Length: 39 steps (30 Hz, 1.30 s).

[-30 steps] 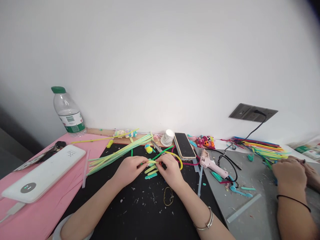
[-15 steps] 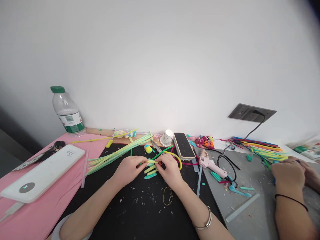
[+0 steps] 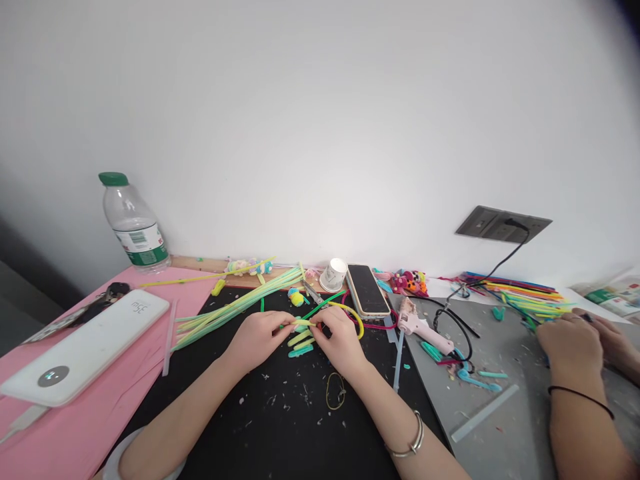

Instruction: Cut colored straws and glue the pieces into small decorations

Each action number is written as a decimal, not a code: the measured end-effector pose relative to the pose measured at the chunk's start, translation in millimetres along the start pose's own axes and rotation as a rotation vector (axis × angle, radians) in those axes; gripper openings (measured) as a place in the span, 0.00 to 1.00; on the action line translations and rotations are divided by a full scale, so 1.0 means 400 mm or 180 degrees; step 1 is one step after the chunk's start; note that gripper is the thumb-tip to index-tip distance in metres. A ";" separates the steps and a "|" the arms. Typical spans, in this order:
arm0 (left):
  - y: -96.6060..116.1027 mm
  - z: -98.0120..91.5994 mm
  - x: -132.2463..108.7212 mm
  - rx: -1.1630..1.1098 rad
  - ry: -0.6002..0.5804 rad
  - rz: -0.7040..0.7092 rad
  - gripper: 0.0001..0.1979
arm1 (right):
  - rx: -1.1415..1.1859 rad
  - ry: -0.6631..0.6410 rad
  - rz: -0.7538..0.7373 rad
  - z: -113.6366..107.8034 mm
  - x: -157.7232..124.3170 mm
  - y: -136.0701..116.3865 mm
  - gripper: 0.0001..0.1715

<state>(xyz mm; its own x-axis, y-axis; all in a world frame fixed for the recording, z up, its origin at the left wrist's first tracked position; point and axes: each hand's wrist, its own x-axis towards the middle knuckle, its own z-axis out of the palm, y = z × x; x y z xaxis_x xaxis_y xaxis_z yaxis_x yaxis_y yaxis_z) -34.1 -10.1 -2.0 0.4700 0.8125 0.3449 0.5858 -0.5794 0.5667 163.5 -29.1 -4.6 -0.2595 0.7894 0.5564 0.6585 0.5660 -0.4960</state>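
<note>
A short yellow pipe cleaner (image 3: 303, 323) stretches between my two hands above the black mat (image 3: 280, 427). My left hand (image 3: 261, 339) pinches its left end between thumb and fingers. At the other end my right hand (image 3: 341, 341) has it pinched the same way. Just below the fingers lie several folded green and teal pipe cleaner pieces (image 3: 301, 351). Behind my hands are a small yellow and blue fuzzy ball (image 3: 295, 297), pliers (image 3: 314, 293) and a curved yellow pipe cleaner (image 3: 358, 315). A bundle of pale green pipe cleaners (image 3: 235, 309) rests left of them.
A phone (image 3: 368, 291) and paper cup (image 3: 333, 275) stand near the wall. Right of the mat lies a pink glue gun (image 3: 425, 332) with its black cord. A power bank (image 3: 90, 347) and bottle (image 3: 137, 230) are at left. Another person's hands (image 3: 573, 340) work at far right.
My hands keep almost the same pinch and place on the yellow pipe cleaner. The other person's hands at far right have shifted slightly left.
</note>
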 end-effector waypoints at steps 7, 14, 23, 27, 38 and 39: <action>-0.001 -0.002 -0.001 -0.0056 -0.0042 -0.0001 0.09 | 0.0000 -0.0052 0.0032 0.001 0.001 0.001 0.05; 0.002 -0.006 0.003 -0.0112 -0.0035 -0.0059 0.10 | 0.0006 -0.0057 0.0046 0.000 0.004 0.003 0.05; 0.002 -0.005 0.003 -0.0276 -0.0055 -0.0215 0.11 | -0.0189 0.0022 -0.0105 -0.007 0.003 0.004 0.05; 0.007 -0.006 0.006 -0.0444 -0.0133 -0.0279 0.12 | -0.0261 0.0027 -0.0202 -0.009 0.003 0.008 0.06; 0.008 0.004 0.005 -0.1345 -0.0185 -0.0759 0.12 | -0.0313 -0.0032 -0.0308 -0.009 0.002 0.005 0.08; 0.010 0.003 0.006 -0.1385 -0.0204 -0.0782 0.12 | -0.0317 -0.0028 -0.0310 -0.010 0.002 0.005 0.08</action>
<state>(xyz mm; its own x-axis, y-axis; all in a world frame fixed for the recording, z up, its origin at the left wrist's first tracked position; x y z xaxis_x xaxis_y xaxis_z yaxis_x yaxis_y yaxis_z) -29.7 -10.6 0.1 0.4004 0.9080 0.1233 0.3611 -0.2800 0.8895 167.4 -28.3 -2.6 -0.3314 0.7341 0.5927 0.6966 0.6141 -0.3710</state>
